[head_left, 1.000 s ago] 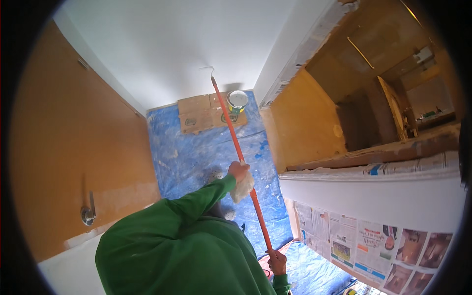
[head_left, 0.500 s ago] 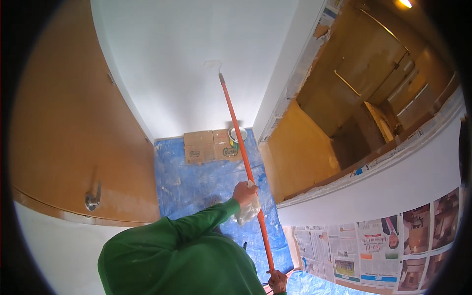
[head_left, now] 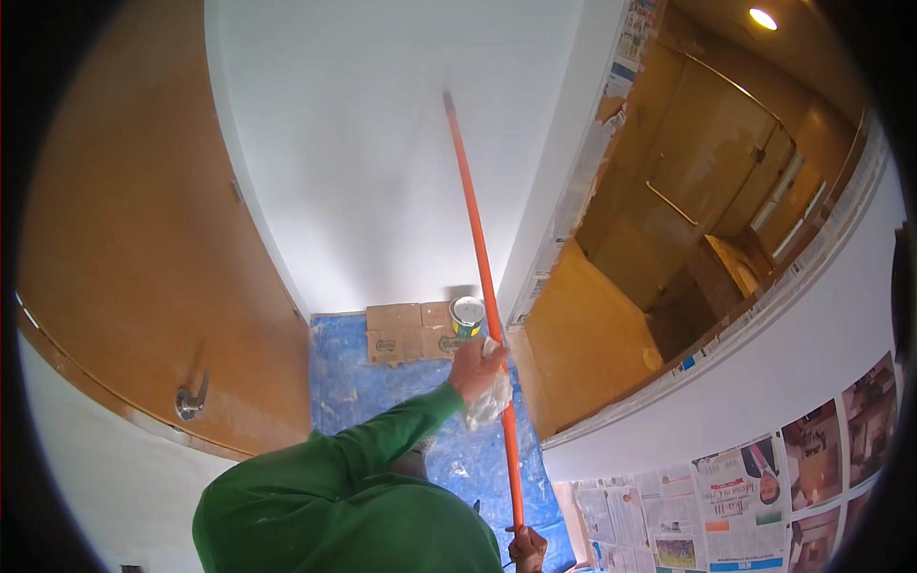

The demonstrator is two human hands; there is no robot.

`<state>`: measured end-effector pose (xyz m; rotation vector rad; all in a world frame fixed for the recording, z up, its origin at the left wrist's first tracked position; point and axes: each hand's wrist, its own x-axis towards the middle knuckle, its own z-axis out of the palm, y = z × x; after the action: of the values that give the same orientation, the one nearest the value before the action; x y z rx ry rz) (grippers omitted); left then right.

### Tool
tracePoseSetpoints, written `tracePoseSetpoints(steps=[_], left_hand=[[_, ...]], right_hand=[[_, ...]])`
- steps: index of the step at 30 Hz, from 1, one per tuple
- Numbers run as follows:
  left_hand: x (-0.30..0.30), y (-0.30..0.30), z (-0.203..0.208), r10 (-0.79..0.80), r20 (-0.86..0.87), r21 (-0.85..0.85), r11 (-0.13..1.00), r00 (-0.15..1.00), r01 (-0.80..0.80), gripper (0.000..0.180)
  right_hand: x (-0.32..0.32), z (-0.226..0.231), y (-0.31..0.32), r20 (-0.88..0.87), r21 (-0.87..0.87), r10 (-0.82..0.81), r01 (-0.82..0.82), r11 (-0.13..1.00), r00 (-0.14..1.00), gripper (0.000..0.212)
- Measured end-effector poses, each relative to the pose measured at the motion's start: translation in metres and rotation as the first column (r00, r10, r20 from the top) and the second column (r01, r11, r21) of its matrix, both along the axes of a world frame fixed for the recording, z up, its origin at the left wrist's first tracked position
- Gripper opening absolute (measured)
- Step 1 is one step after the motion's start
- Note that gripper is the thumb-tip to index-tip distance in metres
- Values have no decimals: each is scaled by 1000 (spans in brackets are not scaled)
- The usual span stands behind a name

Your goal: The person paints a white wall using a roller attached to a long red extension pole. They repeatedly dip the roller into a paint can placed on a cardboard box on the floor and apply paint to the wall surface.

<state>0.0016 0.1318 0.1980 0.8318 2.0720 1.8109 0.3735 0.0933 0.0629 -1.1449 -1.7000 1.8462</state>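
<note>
A long orange extension pole (head_left: 479, 234) slants up toward the white wall (head_left: 363, 143). My left hand (head_left: 475, 372) is closed round its middle, with a crumpled whitish rag or plastic (head_left: 488, 403) bunched in the same grip and hanging below. Lower down, my right hand (head_left: 527, 548) grips the pole near its bottom end. At the top, the pole's grey tip (head_left: 448, 101) stands against the wall; the roller frame beyond it is too faint to make out. An open paint can (head_left: 467, 316) stands beyond my left hand, just left of the pole.
Flattened cardboard (head_left: 396, 334) lies beside the can on a blue tarp (head_left: 349, 392). To the left is a brown door (head_left: 124, 239) with a lever handle (head_left: 192, 396). Newspaper (head_left: 735, 497) covers the lower right, and a doorway (head_left: 611, 315) edged with torn paper opens at right.
My view has tilted upward, so the can and cardboard sit lower in it. The pole's tip has risen along the wall. Both hands keep their grips.
</note>
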Motion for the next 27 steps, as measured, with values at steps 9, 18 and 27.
tracePoseSetpoints(steps=[9,18,27], left_hand=[[-36,10,49,-3,-91,83,996,996,10,33],[-8,-1,-62,-104,187,-19,994,977,110,34],[10,-2,-136,-159,458,-23,981,875,191,27]], right_hand=[[-40,29,21,76,52,18,-22,998,997,45],[21,-19,3,279,155,-15,-30,987,960,45],[56,-11,-14,427,227,-10,-96,969,904,38]])
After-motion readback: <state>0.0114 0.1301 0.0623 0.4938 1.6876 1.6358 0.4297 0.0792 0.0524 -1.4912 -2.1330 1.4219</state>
